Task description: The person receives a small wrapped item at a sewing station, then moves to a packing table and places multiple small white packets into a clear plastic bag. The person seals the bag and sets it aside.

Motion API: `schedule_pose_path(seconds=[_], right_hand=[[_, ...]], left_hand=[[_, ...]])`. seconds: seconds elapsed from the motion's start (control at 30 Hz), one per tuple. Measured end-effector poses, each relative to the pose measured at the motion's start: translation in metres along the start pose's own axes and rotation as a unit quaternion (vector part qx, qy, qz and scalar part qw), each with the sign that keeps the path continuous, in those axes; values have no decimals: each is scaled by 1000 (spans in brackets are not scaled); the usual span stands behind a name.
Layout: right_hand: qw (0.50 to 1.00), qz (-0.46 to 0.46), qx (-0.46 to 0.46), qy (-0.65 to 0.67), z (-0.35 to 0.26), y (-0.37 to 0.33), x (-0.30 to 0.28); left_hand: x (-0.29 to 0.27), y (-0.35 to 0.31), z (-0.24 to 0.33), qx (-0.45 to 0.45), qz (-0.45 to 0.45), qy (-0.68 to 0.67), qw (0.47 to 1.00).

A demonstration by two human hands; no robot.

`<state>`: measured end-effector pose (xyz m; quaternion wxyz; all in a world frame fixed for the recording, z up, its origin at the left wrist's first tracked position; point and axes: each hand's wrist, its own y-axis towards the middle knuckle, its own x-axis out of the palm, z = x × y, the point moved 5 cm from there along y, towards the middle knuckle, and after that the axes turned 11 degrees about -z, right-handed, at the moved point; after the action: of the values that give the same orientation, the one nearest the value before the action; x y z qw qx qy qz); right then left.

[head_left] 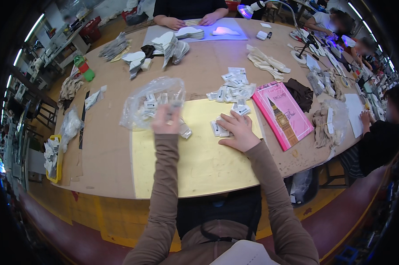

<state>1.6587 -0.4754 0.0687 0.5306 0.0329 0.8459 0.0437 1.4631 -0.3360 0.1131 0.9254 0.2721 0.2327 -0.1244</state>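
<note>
My left hand [167, 120] is smeared by motion at the near side of a clear plastic bag [131, 106] with small white labels [150, 102] in it. Whether its fingers hold anything is too blurred to tell. Just beside that hand, a small stack of labels [185, 131] lies on the yellow sheet [195, 170]. Fingers spread, my right hand [240, 132] rests on a small group of white labels with dark print [218, 128], partly covering them. Beyond it is a loose heap of similar labels [235, 92].
A pink book [284, 115] lies right of the sheet, beside dark brown fabric [299, 95]. Stacks of pale cut pieces [164, 46] and grey gloves [114, 47] sit farther back. A green bottle [84, 68] stands far left. Other people work across and right of the table.
</note>
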Motion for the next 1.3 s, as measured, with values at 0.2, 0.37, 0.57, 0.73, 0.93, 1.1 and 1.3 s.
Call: schedule_pose_path(seconds=[0.2,0.37,0.57,0.73,0.93,1.1,1.3], right_hand=[[998,1,14,54,16,3,-9],[961,109,79,240,10,2,-33],[837,123,67,529,7,1,-26],[827,187,93,523,12,0,-29],[768,256,109,577,25,-4,-35],[764,255,122,580,24,-5,-33],[777,227,139,571,22,-4,-31]], left_hand=[[-43,11,-6,46,191,108,975],[16,-8,18,69,-29,-19,997],[85,-42,38,-85,-333,-248,906],[84,-39,20,-70,-323,-260,907],[76,-32,11,-142,-292,-324,889],[23,-6,5,-74,-38,-338,937],[-50,11,-6,64,210,135,966]])
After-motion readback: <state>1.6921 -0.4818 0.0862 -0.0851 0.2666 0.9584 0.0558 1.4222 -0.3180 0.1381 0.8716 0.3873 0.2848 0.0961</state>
